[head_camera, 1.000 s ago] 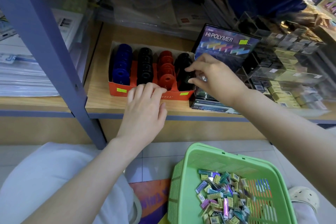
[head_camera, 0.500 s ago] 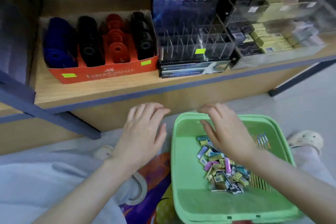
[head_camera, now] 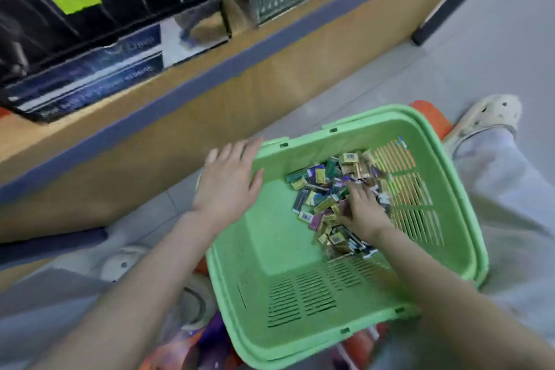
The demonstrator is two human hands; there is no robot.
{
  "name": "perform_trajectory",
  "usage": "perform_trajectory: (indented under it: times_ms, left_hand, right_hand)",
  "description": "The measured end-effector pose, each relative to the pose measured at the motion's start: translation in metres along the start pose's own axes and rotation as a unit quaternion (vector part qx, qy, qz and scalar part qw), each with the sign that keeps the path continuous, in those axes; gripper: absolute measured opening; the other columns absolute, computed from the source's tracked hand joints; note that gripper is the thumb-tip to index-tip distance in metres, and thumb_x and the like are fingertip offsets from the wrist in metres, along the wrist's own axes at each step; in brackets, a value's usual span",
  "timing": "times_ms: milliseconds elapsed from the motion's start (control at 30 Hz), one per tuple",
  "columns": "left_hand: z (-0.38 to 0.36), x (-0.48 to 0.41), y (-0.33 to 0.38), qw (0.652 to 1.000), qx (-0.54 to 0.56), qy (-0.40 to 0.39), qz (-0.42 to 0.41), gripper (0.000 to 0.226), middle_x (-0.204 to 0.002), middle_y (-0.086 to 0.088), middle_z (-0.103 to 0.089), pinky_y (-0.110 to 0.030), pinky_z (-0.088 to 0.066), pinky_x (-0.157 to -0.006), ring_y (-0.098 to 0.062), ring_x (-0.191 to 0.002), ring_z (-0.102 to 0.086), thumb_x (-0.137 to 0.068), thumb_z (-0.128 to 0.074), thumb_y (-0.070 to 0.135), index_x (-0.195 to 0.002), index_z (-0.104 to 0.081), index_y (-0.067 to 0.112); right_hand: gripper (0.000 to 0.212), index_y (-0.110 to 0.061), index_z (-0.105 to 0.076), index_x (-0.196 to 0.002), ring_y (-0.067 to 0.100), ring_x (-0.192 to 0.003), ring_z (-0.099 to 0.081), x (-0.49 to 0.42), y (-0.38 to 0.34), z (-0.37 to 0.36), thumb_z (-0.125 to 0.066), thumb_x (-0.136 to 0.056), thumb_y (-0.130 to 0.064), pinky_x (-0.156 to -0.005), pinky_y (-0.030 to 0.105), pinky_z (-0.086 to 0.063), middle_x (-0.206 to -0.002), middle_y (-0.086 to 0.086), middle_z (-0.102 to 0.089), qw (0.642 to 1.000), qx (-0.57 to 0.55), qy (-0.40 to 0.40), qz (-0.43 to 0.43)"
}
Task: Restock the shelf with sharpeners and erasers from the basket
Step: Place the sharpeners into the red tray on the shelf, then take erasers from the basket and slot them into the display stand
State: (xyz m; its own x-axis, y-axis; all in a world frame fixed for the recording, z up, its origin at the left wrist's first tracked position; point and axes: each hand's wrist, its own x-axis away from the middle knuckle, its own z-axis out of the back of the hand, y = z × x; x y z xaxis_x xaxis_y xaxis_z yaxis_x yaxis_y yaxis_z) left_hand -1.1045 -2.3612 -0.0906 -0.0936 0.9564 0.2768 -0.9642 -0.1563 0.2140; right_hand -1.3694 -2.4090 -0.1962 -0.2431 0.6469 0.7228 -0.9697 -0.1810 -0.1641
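Head view | left hand (head_camera: 228,180) flat at basket (head_camera: 270,237) rim | right hand (head_camera: 365,213) curled into erasers (head_camera: 318,189), hold unclear | best: pinch few, aligned

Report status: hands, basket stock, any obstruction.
Left hand open, flat at the green basket rim. Right hand down in the pile of small packets, grip unclear. Nothing visible blocking the way up to the shelf.

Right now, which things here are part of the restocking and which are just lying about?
Job: green basket, packets piled in it, shelf, right hand in the pile, left hand at the rim.
Lying about: white shoe, orange item under basket.
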Motion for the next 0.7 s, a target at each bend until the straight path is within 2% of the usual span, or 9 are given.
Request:
perform_trajectory:
  times_ms: [100, 167, 267, 400, 467, 533, 600, 633, 700]
  left_hand:
    - [-0.007, -0.003, -0.002, 0.999, -0.021, 0.023, -0.009, 0.053, -0.127, -0.009, -0.057, -0.039, -0.038, -0.091, -0.026, -0.11, -0.054, -0.094, -0.037, 0.036, -0.141, -0.042, 0.012]
    - [-0.009, -0.001, -0.003, 0.999, -0.006, 0.039, -0.011, 0.057, -0.12, -0.009, -0.06, -0.039, -0.041, -0.086, -0.028, -0.102, -0.057, -0.089, -0.032, 0.04, -0.136, -0.047, 0.011]
    - [-0.01, 0.01, -0.003, 0.999, 0.022, 0.048, 0.003, 0.057, -0.113, -0.009, -0.062, -0.04, -0.042, -0.085, -0.029, -0.099, -0.057, -0.088, -0.032, 0.04, -0.134, -0.049, 0.011]
    - [-0.018, 0.034, -0.005, 0.998, 0.027, 0.049, 0.013, 0.057, -0.113, -0.01, -0.061, -0.036, -0.034, -0.084, -0.028, -0.098, -0.055, -0.088, -0.036, 0.04, -0.133, -0.049, 0.008]
    - [-0.021, 0.037, -0.005, 0.997, 0.044, 0.061, 0.02, 0.057, -0.116, -0.01, -0.06, -0.033, -0.029, -0.085, -0.026, -0.101, -0.052, -0.087, -0.038, 0.039, -0.133, -0.049, 0.007]
    - [-0.022, 0.036, -0.001, 0.991, 0.089, 0.094, 0.023, 0.054, -0.12, -0.011, -0.058, -0.032, -0.028, -0.092, -0.022, -0.109, -0.046, -0.087, -0.039, 0.035, -0.131, -0.05, 0.006]
    - [-0.025, 0.039, 0.009, 0.982, 0.155, 0.107, -0.016, 0.047, -0.127, -0.01, -0.053, -0.033, -0.027, -0.106, -0.018, -0.118, -0.04, -0.089, -0.039, 0.029, -0.129, -0.052, 0.007]
    - [-0.027, 0.042, 0.017, 0.978, 0.182, 0.096, -0.041, 0.043, -0.129, -0.007, -0.051, -0.031, -0.026, -0.111, -0.014, -0.121, -0.039, -0.091, -0.038, 0.026, -0.128, -0.053, 0.01]
    - [-0.033, 0.048, 0.04, 0.967, 0.249, 0.037, -0.042, 0.038, -0.13, 0.005, -0.047, -0.025, -0.023, -0.11, 0.0, -0.119, -0.035, -0.095, -0.037, 0.026, -0.13, -0.051, 0.017]
  right_hand:
    - [0.096, -0.018, 0.001, -0.151, 0.037, -0.142, -0.013, -0.009, -0.002, -0.014, -0.061, -0.085, -0.049, -0.114, 0.05, -0.023, -0.155, 0.009, -0.016, 0.997, 0.075, 0.018, -0.009]
    - [0.096, -0.019, -0.003, -0.151, 0.039, -0.141, -0.016, -0.013, -0.003, -0.016, -0.066, -0.083, -0.042, -0.114, 0.049, -0.019, -0.151, 0.012, -0.023, 0.997, 0.072, 0.018, -0.01]
    - [0.089, -0.02, -0.016, -0.15, 0.035, -0.138, -0.025, -0.018, -0.002, -0.017, -0.071, -0.081, -0.028, -0.114, 0.045, -0.022, -0.145, 0.012, -0.031, 0.999, 0.021, 0.029, -0.003]
    - [0.075, -0.015, -0.033, -0.142, 0.024, -0.113, -0.052, -0.017, 0.0, -0.018, -0.074, -0.079, -0.024, -0.103, 0.035, -0.041, -0.131, 0.009, -0.045, 0.996, -0.078, 0.011, 0.032]
    - [0.051, -0.008, -0.046, -0.13, 0.02, -0.099, -0.057, -0.014, 0.002, -0.014, -0.067, -0.086, -0.022, -0.095, 0.035, -0.047, -0.121, 0.012, -0.055, 0.988, -0.156, -0.002, 0.011]
    - [0.022, -0.002, -0.054, -0.109, 0.023, -0.084, -0.059, -0.008, 0.003, -0.011, -0.059, -0.091, -0.013, -0.082, 0.037, -0.052, -0.101, 0.014, -0.062, 0.988, -0.155, 0.008, 0.026]
    - [0.006, -0.007, -0.053, -0.09, 0.022, -0.073, -0.057, -0.003, 0.002, -0.006, -0.059, -0.09, -0.008, -0.068, 0.03, -0.05, -0.082, 0.006, -0.057, 0.989, -0.137, 0.019, 0.045]
    - [0.015, -0.015, -0.05, -0.082, 0.016, -0.068, -0.054, 0.001, 0.0, -0.001, -0.06, -0.09, -0.007, -0.063, 0.024, -0.045, -0.076, -0.001, -0.053, 0.986, -0.152, 0.031, 0.057]
    - [0.032, -0.028, -0.041, -0.073, 0.004, -0.06, -0.045, 0.013, -0.009, 0.01, -0.061, -0.089, -0.009, -0.059, 0.014, -0.038, -0.07, -0.009, -0.046, 0.974, -0.202, 0.043, 0.091]
